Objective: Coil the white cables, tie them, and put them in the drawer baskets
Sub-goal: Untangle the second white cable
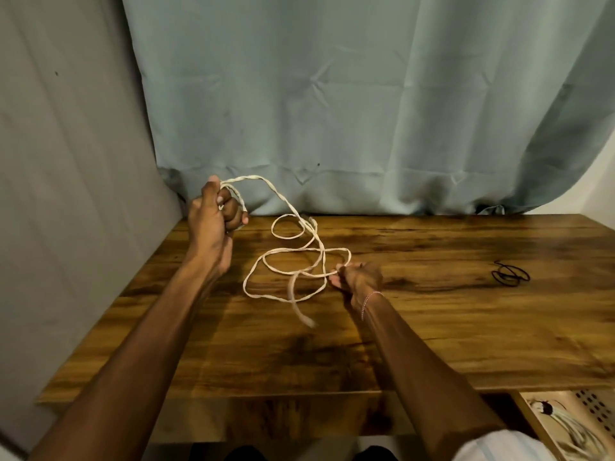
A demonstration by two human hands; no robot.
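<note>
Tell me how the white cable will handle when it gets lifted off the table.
Likely floppy: the white cable sags from the raised left hand into loose loops on the table. Probably light, since a pinch by the right hand holds a strand. Its crossing loops may snag or tangle as it rises.

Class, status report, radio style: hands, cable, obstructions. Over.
Left hand raised, gripping white cable. Right hand pinching it low over table. Cable in loose loops, untied. Black cord well clear, right.

no readable text, labels, brands, numbers or signs anywhere in the head view
</note>
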